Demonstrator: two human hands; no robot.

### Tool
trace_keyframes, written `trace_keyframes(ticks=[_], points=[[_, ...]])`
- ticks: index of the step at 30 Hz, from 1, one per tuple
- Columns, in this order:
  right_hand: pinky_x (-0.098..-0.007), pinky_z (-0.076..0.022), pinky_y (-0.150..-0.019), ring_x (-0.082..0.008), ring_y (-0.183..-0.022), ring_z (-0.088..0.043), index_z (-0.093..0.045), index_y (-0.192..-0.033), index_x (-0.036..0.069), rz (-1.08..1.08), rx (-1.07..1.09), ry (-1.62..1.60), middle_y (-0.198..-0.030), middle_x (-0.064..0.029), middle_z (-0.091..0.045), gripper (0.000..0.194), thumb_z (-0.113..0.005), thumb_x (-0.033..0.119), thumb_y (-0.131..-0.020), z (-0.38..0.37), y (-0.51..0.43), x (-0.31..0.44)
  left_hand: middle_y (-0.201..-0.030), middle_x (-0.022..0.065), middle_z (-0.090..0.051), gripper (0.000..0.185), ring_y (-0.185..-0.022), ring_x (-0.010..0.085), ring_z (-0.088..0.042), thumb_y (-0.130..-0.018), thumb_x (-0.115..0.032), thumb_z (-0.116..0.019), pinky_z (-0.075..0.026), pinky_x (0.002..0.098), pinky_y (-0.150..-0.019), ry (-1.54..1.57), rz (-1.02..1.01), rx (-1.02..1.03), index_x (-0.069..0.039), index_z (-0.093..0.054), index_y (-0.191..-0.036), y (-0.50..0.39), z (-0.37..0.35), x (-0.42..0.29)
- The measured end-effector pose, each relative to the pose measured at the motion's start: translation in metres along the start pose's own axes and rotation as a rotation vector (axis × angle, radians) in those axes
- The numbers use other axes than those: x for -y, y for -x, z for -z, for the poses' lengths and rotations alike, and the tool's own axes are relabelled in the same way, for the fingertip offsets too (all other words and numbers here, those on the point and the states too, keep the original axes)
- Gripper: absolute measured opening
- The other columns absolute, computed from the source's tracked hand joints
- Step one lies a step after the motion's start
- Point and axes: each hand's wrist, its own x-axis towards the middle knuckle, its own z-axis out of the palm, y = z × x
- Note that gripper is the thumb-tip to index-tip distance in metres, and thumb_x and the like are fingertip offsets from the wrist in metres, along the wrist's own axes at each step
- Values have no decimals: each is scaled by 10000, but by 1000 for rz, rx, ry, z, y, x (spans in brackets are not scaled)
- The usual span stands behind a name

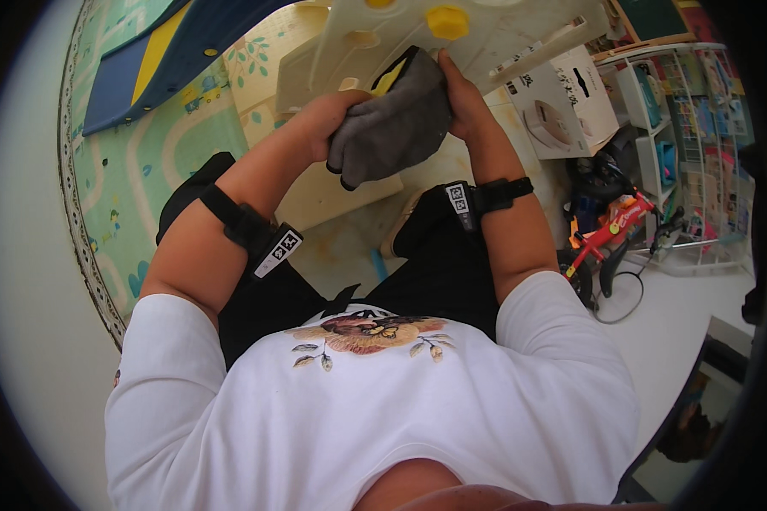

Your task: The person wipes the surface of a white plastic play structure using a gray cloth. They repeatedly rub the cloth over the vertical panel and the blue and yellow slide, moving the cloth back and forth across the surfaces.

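Observation:
A folded grey plush cloth with black edging hangs between my two hands, and a strip of its yellow face shows at the top. My left hand grips its left side, fingers partly hidden behind the folds. On the opposite side my right hand holds the cloth's edge, with the thumb up along it; its other fingers are hidden. Just beyond the cloth stands a cream plastic panel bearing a yellow knob. Whether the cloth touches the panel I cannot tell.
At the left, a blue and yellow plastic slide stands over a green patterned play mat. To the right are a printed cardboard box, a red children's bike and a white shelf rack. My legs flank the tiled floor.

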Motion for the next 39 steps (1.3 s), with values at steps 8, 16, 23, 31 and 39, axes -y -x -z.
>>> trace_keyframes(ticks=[8, 16, 23, 31, 39], points=[[-394, -417, -972, -238, -1179, -496, -427, -1333, 23, -96, -10, 116, -1293, -122, -518, 704, -451, 584, -909, 12, -1, 9, -1048, 121, -624, 274, -938, 208, -595, -932, -196, -501, -482, 326, -847, 126, -121, -7, 19, -571, -1087, -2, -3, 9], [-361, -498, -858, -197, -1073, -545, -459, -1276, 34, -66, 70, 583, -1188, -104, -548, 709, -542, 597, -853, 7, 14, 17, -998, 102, -602, 257, -883, 207, -590, -899, -153, -540, -485, 321, -806, 109, -310, -84, -18, -541, -1117, 2, -4, 9], [-373, -468, -925, -214, -1116, -526, -271, -1421, 88, 22, 375, 607, -1299, -82, -476, 789, -667, 390, -810, -14, 29, 2, -977, 86, -598, 243, -878, 179, -590, -873, -111, -566, -486, 313, -789, -21, -239, -43, -34, -554, -1102, 8, -12, 9], [-269, -471, -828, -149, -985, -555, -475, -1257, -34, 47, 278, 525, -1096, -75, -589, 548, -562, 38, -720, 6, 15, 10, -915, 35, -568, 237, -841, 159, -502, -848, -254, -530, -410, 299, -790, -133, -664, -299, -60, -599, -966, -3, 11, 5], [-319, -493, -751, -211, -814, -622, -613, -1095, -34, 211, -82, 990, -937, -127, -659, 406, -600, 165, -741, 49, -5, 13, -930, 95, -560, 236, -862, 205, -536, -883, -216, -477, -438, 318, -777, -1086, -1371, -911, -29, -534, -1015, 9, 40, -18]])
